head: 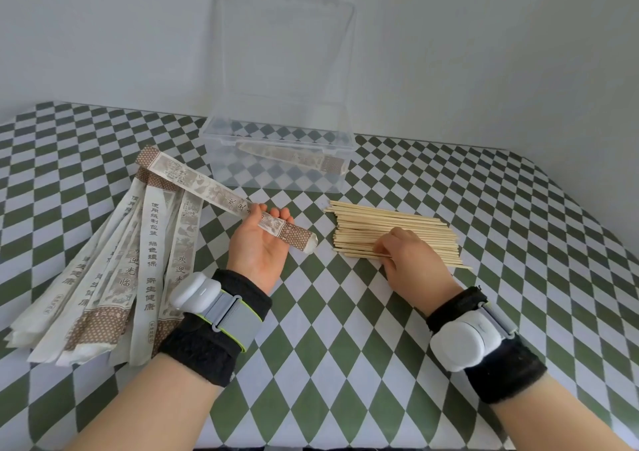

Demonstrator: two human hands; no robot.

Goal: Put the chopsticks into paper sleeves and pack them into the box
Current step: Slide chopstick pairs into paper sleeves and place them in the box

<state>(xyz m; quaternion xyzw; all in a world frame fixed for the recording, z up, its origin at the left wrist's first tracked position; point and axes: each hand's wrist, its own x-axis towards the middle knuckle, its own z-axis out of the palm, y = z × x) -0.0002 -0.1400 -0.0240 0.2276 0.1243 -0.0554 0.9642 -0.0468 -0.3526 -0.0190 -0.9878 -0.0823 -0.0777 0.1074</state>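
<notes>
My left hand (pixel 257 246) grips a printed paper sleeve (pixel 207 188) near its open end, palm up; the sleeve slants up to the left above the table. To the right lies a pile of bare wooden chopsticks (pixel 411 224). My right hand (pixel 411 260) lies palm down on the pile's near side, its fingertips pinching at one or two sticks. A clear plastic box (pixel 276 170) stands behind, lid up, with one filled sleeve (pixel 294 155) lying inside it.
A fan of several loose paper sleeves (pixel 114 278) lies at the left on the green and white checked tablecloth (pixel 345 364). The box's open lid (pixel 287 46) leans back towards a plain wall. Both wrists wear black bands with white sensors.
</notes>
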